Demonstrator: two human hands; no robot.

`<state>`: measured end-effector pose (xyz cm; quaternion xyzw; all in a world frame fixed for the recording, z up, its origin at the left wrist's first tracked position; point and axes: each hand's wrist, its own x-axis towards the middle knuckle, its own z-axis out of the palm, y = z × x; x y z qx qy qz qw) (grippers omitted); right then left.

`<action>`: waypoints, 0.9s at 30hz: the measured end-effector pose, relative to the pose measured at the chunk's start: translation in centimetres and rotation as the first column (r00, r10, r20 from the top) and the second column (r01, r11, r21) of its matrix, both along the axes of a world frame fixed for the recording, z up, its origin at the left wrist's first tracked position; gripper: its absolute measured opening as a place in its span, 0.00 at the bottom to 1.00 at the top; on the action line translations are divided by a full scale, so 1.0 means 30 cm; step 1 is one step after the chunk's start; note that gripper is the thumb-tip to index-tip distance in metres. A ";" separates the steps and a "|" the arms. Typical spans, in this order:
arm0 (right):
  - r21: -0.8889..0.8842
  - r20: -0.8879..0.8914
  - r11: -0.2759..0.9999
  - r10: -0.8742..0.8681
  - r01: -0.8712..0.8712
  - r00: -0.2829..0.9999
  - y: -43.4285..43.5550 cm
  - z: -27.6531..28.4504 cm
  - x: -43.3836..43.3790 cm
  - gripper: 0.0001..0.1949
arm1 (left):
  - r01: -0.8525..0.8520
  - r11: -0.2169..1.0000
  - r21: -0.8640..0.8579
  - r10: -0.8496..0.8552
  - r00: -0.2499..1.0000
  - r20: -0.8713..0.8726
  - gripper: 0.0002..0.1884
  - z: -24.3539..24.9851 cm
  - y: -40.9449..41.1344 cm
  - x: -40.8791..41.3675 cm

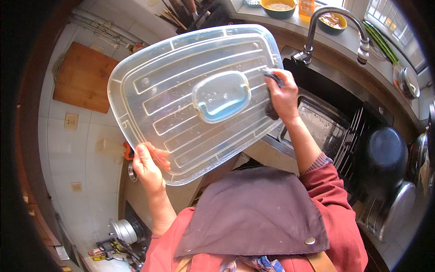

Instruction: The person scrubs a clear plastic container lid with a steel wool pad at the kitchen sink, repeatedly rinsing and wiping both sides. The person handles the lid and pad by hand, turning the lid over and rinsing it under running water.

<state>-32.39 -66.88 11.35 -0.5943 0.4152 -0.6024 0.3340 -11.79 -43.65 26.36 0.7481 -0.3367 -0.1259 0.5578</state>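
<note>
A large clear plastic lid (170, 112) with raised ribs and a bluish oval hatch (222, 97) at its middle is held up, tilted, in front of me. Water drops cling to its surface. My left hand (149, 165) grips the lid's lower left corner, thumb on the near face and fingers showing through the plastic behind it. At the right edge my right hand (283, 95) has a dark cloth or scrubber (272, 112) bunched in its fingers and pressed against the lid. Part of that dark thing hangs below the hand.
Right of the lid is a sink (316, 122) with a curved metal faucet (309, 37) and a wire rack (350, 139). A dark pot (387, 149) stands further right. Bowls of food (278, 8) line the windowsill. A wooden cutting board (85, 78) hangs on the left wall.
</note>
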 end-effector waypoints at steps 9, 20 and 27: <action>-0.133 -0.102 0.883 0.440 -0.451 0.892 0.272 0.100 0.187 0.10 | -0.013 0.997 0.071 0.020 0.995 -0.099 0.14 -0.077 -0.061 0.006; -0.106 -0.221 0.857 0.474 -0.504 0.852 0.309 0.127 0.236 0.09 | -0.008 1.000 0.020 0.011 0.987 -0.159 0.14 -0.116 -0.155 0.000; -0.220 -0.278 0.866 0.384 -0.448 0.880 0.265 0.171 0.268 0.12 | 0.174 0.985 -0.014 -0.175 0.981 -0.084 0.14 -0.156 -0.203 -0.067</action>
